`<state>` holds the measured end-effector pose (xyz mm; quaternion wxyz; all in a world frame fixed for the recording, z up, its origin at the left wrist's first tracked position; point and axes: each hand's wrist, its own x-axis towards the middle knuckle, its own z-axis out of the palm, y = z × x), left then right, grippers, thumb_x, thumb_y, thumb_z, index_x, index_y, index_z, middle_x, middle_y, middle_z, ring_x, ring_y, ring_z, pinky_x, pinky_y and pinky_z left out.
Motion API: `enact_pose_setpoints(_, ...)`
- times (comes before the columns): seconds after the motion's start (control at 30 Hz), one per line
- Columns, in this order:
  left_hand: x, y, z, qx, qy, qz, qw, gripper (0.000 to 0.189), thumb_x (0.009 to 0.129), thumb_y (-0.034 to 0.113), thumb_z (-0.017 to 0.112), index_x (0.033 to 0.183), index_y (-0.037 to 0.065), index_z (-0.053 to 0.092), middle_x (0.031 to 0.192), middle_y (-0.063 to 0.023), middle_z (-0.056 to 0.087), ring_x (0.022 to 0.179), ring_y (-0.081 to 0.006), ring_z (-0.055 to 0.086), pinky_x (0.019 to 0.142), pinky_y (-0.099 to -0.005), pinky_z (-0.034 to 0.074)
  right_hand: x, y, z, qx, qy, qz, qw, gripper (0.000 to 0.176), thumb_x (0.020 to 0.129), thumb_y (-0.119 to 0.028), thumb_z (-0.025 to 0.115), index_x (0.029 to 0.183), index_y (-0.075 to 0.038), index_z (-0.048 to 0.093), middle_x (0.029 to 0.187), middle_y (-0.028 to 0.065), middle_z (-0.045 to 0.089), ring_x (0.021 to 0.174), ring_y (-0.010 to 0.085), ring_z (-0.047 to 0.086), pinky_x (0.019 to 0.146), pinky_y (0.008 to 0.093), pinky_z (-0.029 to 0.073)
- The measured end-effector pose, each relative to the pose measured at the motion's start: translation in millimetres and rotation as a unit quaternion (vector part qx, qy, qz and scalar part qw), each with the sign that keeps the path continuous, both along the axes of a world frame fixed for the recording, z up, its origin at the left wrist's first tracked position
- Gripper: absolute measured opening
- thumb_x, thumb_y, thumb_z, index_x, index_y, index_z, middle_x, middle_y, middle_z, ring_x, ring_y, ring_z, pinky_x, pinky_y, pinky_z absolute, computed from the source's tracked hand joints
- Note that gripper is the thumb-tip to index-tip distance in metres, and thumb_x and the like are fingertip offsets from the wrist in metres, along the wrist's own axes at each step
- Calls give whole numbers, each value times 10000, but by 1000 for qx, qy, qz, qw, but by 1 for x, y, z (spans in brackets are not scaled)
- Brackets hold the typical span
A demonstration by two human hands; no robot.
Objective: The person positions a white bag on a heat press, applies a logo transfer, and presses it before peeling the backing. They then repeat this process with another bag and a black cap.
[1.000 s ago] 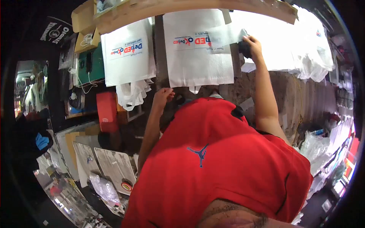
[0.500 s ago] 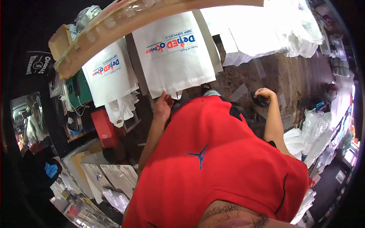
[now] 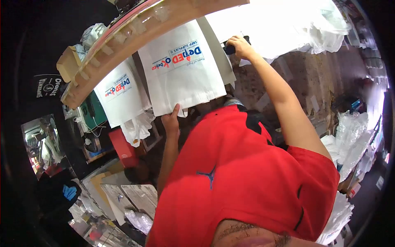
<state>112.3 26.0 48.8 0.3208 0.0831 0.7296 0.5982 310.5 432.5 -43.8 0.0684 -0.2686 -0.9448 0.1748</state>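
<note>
A white cloth bag printed with blue and red lettering lies over a grey board. My left hand pinches its near edge, thumb on top and fingers tucked beneath. Further off to the right, my right hand is closed around a black object; its kind is mostly hidden by the fingers. That hand is beside the far white sheets or bags, which are washed out by bright light. A second printed white bag hangs to the left.
A long tape-patched beam crosses above the bags. On the left are a red box, a green panel and an open cardboard box. Clear plastic packs lie at the right.
My right hand has swung forward and left with the black object, from beside my body to the far white pieces. My left hand remains at the bag's edge; its thumb now points up.
</note>
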Motion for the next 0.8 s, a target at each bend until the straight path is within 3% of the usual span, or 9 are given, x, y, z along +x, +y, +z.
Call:
enact_pose_setpoints(0.2, 4, -3, -5, 3, 38, -9, 999, 315, 912, 160, 746, 1099, -90, 705, 1071, -80, 720, 978, -136, 625, 911, -283, 465, 3, -18, 6, 88, -54, 16, 994, 666, 663, -36, 709, 1302, -196, 613, 1407, 91, 521, 1421, 342, 364, 1159, 522, 313)
enact_pose_setpoints(0.33, -3, -11, -17, -8, 7, -13, 1000, 355, 906, 159, 748, 1150, -90, 679, 1125, -87, 698, 1024, -155, 615, 942, -295, 451, 36, -38, 42, -83, 5, -29, 996, 785, 666, -135, 811, 1401, -191, 542, 1423, 120, 522, 1390, 363, 413, 1117, 519, 375)
enact_pose_setpoints(0.4, -5, -12, -25, 5, -39, -13, 999, 425, 908, 150, 740, 1233, -94, 619, 1189, -98, 664, 1082, -177, 598, 978, -313, 433, 54, -58, 56, -462, -71, 34, 883, 757, 785, -273, 813, 1461, -166, 489, 1412, 128, 544, 1320, 314, 503, 1033, 470, 469)
enact_pose_setpoints(0.47, -6, -15, -34, 31, -31, -12, 999, 455, 909, 142, 734, 1268, -95, 586, 1213, -101, 649, 1103, -186, 589, 992, -323, 423, 45, -84, 39, -649, 176, -103, 733, 683, 893, -402, 740, 1468, -133, 489, 1379, 137, 572, 1249, 263, 561, 952, 417, 528)
enact_pose_setpoints(0.53, -19, -24, -54, -6, -154, -12, 988, 497, 912, 120, 720, 1320, -97, 534, 1189, -87, 646, 1031, -202, 609, 911, -340, 471, 27, -99, 52, -567, 109, -197, 792, 486, 1000, -365, 605, 1398, -92, 550, 1233, 69, 646, 1102, 180, 612, 830, 350, 558)
enact_pose_setpoints(0.57, 0, -5, -4, 5, -152, 4, 988, 462, 918, 132, 714, 1299, -82, 562, 1140, -70, 646, 932, -211, 626, 780, -337, 507, 26, -101, 38, -491, 109, -216, 837, 380, 1012, -331, 572, 1299, -88, 629, 1107, 74, 682, 938, 165, 646, 748, 338, 568)
enact_pose_setpoints(0.67, -12, -13, -32, -32, -9, -119, 992, 492, 910, 165, 732, 1283, -110, 567, 1214, -152, 637, 1016, -274, 630, 880, -376, 495, 56, -89, -7, -87, 63, -111, 988, 207, 864, -175, 554, 895, -34, 703, 987, 181, 721, 799, 388, 677, 768, 463, 556)
enact_pose_setpoints(0.77, -21, -11, -38, -58, 182, -138, 972, 529, 901, 198, 750, 1267, -139, 573, 1288, -234, 629, 1101, -338, 633, 980, -415, 482, 133, -95, -28, -128, -117, -289, 942, 210, 764, -73, 590, 897, 24, 720, 916, 277, 705, 923, 366, 715, 796, 459, 571)
enact_pose_setpoints(0.8, -17, -11, -26, 42, 121, -130, 983, 544, 900, 202, 754, 1277, -139, 563, 1292, -250, 625, 1110, -356, 630, 990, -434, 477, 145, -119, 2, -153, -129, -427, 882, 164, 752, -73, 623, 814, 44, 719, 850, 258, 713, 876, 354, 726, 746, 459, 577)
